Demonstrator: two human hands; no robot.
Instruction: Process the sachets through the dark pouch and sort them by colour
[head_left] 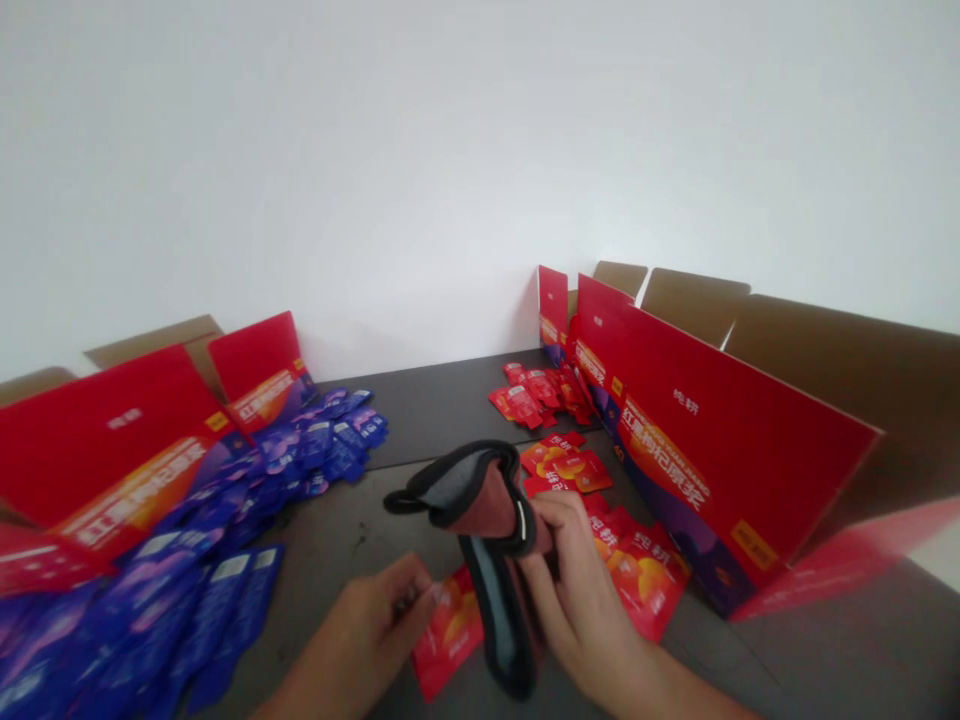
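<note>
In the lower middle, my right hand [581,600] is closed on a folded brownish-red fabric piece [484,505] with black edging, a grey inside and a small black loop; I cannot tell its exact kind. My left hand [379,625] is in a pinch at the upper left edge of a red sachet [450,655] printed with orange fruit. Part of that sachet is hidden behind the hanging fabric. Under and beyond my right hand lie more red sachets [649,575], spread along the right-hand carton. Motion blurs both hands slightly.
A long red carton [675,400] with raised brown flaps stands on the right, another red carton [120,430] on the left. Blue sachets [247,500] spill from the left carton across the dark table [427,400]. A heap of small red sachets [536,392] lies at the back right, before a white wall.
</note>
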